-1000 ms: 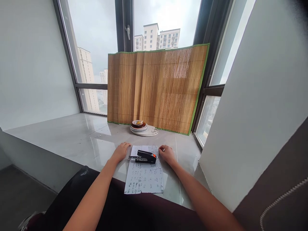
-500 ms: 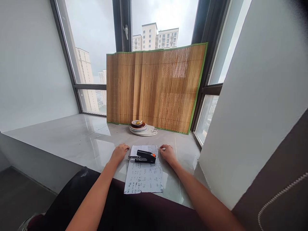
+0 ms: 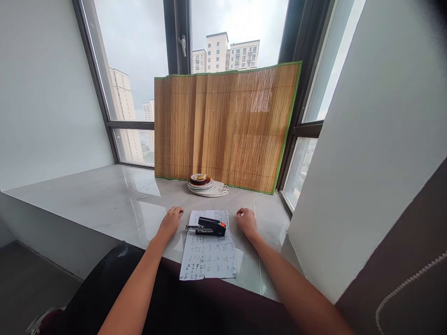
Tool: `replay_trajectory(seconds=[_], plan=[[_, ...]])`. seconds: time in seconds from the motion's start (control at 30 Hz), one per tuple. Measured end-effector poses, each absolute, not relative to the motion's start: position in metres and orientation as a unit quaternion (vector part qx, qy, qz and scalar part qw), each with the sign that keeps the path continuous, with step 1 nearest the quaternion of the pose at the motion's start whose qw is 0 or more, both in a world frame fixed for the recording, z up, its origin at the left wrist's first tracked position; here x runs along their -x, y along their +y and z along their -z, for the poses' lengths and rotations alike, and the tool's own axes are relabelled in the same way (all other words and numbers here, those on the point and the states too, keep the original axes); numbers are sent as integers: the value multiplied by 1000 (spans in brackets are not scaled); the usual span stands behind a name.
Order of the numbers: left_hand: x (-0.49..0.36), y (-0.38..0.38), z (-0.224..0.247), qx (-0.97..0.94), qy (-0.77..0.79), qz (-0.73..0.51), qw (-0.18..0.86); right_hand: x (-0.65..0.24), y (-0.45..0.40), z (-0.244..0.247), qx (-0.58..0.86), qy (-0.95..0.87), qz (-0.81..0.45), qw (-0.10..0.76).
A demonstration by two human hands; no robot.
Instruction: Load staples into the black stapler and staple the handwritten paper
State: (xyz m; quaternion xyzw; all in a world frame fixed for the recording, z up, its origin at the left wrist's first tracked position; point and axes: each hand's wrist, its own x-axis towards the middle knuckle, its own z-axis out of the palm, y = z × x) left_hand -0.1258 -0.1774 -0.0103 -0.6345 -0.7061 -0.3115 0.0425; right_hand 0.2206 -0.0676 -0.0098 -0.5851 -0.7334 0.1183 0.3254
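A black stapler [image 3: 211, 226] with an orange mark at one end lies across the upper part of a handwritten sheet of paper [image 3: 209, 258]. The stapler's metal arm points left, apart from its black top. Left of the sheet, my left hand [image 3: 171, 220] is closed, fingers curled in, with nothing showing in it. On the other side, my right hand [image 3: 247, 220] is also closed in a loose fist at the sill. Neither hand touches the paper or the stapler. The sheet's lower edge reaches the sill's front edge.
Stacked plates and small dishes [image 3: 201, 184] stand behind the paper on the glossy tiled sill [image 3: 104, 200]. A bamboo mat [image 3: 226, 125] with green edging leans upright against the window. A white wall [image 3: 370, 139] rises at the right, and a beaded cord hangs there.
Both hands have drawn outward from the paper's sides, the left going left and the right going right, and their fingers have curled in. The stapler and paper have stayed in place.
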Motion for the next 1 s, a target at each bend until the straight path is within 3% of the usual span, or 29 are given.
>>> replay_trajectory(seconds=[0.2,0.4,0.53,0.7,0.9,1.0], plan=[[115,-199,1,613,-659,436,4,-222,-68,7,597,-725,-139,315],[93,-236,3,638,-613,465,-30,-216,-73,9,566,-758,-152,286],[85,-245,4,661,-604,445,2,-214,-77,5,553,-761,-146,307],[82,-244,1,697,-587,411,36,-198,-100,-7,347,-798,-180,459],[68,-241,-3,700,-643,306,43,-177,-134,-3,190,-884,-242,352],[61,-239,-6,708,-654,263,54,-175,-135,2,179,-886,-249,348]])
